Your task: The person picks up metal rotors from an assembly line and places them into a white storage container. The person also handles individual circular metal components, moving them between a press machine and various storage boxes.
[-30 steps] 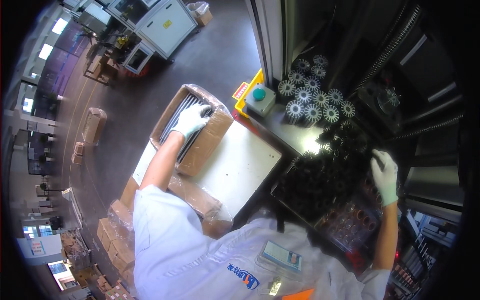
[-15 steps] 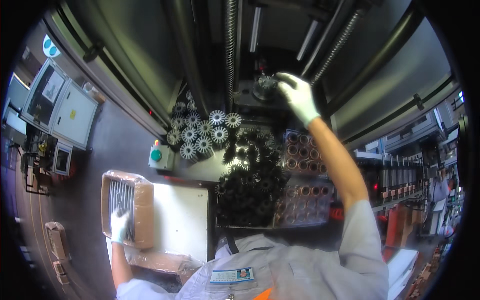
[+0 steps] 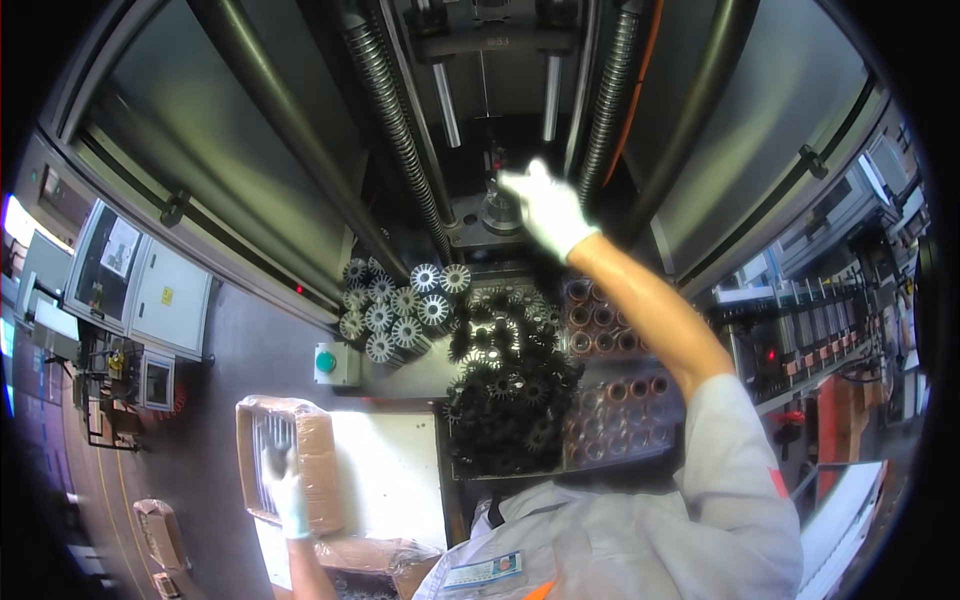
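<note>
My left hand (image 3: 285, 490), in a white glove with greyish fingers, is inside a cardboard box (image 3: 322, 470) of slim metal rods (image 3: 268, 440). Blur hides whether its fingers grip a rod. At the far centre my gloved right hand (image 3: 548, 208) reaches over a round metal fixture (image 3: 500, 212) on the press bed. Its fingertips are beside the top of the fixture; motion smears them, so their grip is unclear. Silver slotted rotor cores (image 3: 405, 300) stand grouped left of the press front, and darker slotted parts (image 3: 510, 390) are heaped nearer me.
Clear trays of copper-coloured rings (image 3: 620, 420) lie right of the dark heap. A green button box (image 3: 337, 363) stands at the table's left edge. Press columns (image 3: 300, 140) and threaded rods (image 3: 400, 130) flank the fixture. A white board (image 3: 388, 470) lies beside the carton.
The whole view has shifted, showing more of the press above. My right hand has moved up beside the fixture's top. My left hand stays in the box, its fingers now more blurred.
</note>
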The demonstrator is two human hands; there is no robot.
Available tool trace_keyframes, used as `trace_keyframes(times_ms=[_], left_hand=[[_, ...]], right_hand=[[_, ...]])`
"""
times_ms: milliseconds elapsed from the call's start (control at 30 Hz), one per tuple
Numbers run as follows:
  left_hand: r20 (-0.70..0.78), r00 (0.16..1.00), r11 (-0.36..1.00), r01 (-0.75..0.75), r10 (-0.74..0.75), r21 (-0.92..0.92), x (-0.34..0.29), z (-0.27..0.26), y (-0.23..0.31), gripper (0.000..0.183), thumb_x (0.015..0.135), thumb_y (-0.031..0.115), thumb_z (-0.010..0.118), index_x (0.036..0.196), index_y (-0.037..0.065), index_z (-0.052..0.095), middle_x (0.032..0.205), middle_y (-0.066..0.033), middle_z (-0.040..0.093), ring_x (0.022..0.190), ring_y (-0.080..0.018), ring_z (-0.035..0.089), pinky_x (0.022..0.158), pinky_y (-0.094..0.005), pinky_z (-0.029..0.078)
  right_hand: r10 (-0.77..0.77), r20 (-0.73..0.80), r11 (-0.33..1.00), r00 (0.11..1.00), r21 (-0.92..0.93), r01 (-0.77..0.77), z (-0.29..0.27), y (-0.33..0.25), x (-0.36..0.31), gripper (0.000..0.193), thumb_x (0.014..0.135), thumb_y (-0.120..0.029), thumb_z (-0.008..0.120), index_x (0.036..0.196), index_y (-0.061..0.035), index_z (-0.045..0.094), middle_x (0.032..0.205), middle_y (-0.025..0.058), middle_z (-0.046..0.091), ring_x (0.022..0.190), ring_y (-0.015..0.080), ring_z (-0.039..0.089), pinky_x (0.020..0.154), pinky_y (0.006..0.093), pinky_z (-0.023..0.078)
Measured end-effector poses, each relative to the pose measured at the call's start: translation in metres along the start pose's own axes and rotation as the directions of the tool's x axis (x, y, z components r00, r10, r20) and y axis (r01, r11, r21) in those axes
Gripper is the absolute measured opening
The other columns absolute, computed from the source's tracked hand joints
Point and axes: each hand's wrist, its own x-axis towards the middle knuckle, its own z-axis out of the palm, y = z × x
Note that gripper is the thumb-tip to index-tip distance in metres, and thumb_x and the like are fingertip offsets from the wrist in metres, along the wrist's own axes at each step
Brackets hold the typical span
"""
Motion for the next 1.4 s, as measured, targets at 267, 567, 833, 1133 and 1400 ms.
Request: trace_keyframes(times_ms=[267, 567, 833, 1133, 1400], left_hand=[[0.455, 0.865, 0.903, 0.002, 0.214, -0.429, 0.039, 0.266, 0.170, 0.023, 0.097, 0.018, 0.067, 0.112, 0.001, 0.066, 0.074, 0.0063, 0.054, 0.061, -0.0021, 0.045, 0.052, -0.0187, 0.035], [0.072, 0.630, 0.599, -0.689, 0.773, -0.407, 0.115, 0.380, 0.317, 0.039, 0.098, 0.034, 0.064, 0.069, 0.010, 0.053, 0.053, 0.0038, 0.042, 0.046, -0.0095, 0.038, 0.044, -0.0315, 0.033], [0.463, 0.644, 0.722, -0.208, 0.608, -0.659, 0.213, 0.405, 0.339, 0.023, 0.098, 0.025, 0.056, 0.087, 0.007, 0.065, 0.065, 0.0043, 0.047, 0.053, -0.0084, 0.043, 0.050, -0.0248, 0.037], [0.402, 0.299, 0.351, -0.934, 0.866, -0.061, 0.150, 0.329, 0.337, 0.046, 0.106, 0.026, 0.048, 0.143, -0.001, 0.051, 0.137, -0.0120, 0.062, 0.125, -0.0190, 0.056, 0.111, -0.0289, 0.034], [0.396, 0.859, 0.946, -0.300, 0.324, -0.123, 0.038, 0.153, 0.187, 0.053, 0.101, 0.022, 0.064, 0.144, -0.002, 0.048, 0.121, -0.0114, 0.068, 0.107, -0.0155, 0.064, 0.093, -0.0286, 0.050]], right_hand=[[0.057, -0.045, 0.987, 0.997, 0.156, -0.050, -0.024, -0.022, -0.019, 0.042, 0.094, -0.011, 0.053, 0.135, -0.0157, 0.057, 0.109, 0.0162, 0.059, 0.088, 0.0364, 0.066, 0.077, 0.0466, 0.057], [-0.028, 0.058, 0.990, 0.998, 0.138, 0.019, -0.093, 0.037, -0.243, 0.031, 0.092, -0.021, 0.060, 0.122, -0.0125, 0.063, 0.113, 0.0125, 0.060, 0.085, 0.0319, 0.067, 0.070, 0.0420, 0.056], [0.454, 0.257, 0.841, 0.853, 0.192, -0.505, -0.149, 0.047, -0.380, 0.035, 0.095, -0.021, 0.057, 0.129, -0.0135, 0.063, 0.112, 0.0135, 0.061, 0.090, 0.0343, 0.067, 0.080, 0.0440, 0.055], [0.386, -0.224, 0.904, 0.895, 0.284, -0.319, -0.175, 0.083, -0.315, 0.031, 0.092, -0.006, 0.060, 0.122, -0.0003, 0.064, 0.122, 0.0222, 0.065, 0.116, 0.0381, 0.062, 0.100, 0.0435, 0.049], [0.118, 0.070, 0.992, 0.991, -0.049, -0.115, -0.140, 0.127, -0.338, 0.029, 0.087, -0.003, 0.062, 0.116, -0.0031, 0.067, 0.119, 0.0204, 0.068, 0.110, 0.0380, 0.064, 0.096, 0.0460, 0.050]])
